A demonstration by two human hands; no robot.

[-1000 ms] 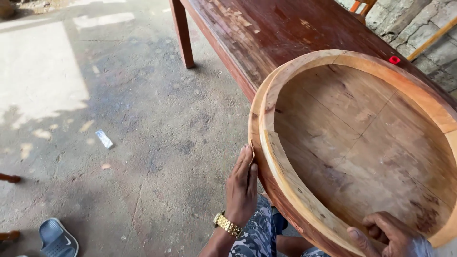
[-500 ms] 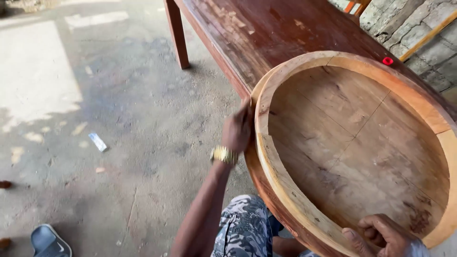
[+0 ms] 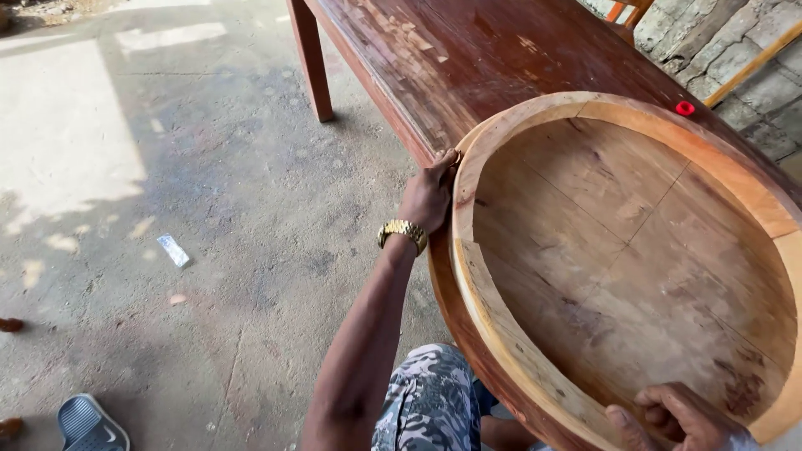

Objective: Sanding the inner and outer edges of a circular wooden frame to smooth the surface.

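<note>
Head view: round wooden tray (image 3: 618,250) open-face-up, tilted.

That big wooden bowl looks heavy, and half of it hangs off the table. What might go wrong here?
1. The round wooden tray overhangs the table edge toward the person's lap, so it might tip or slide off if either grip loosens.
2. The left hand grips the outer rim next to the table edge, where fingers could get pinched.
3. The right hand holds the bare-wood near rim, which looks rough, so splinters seem possible.
</note>
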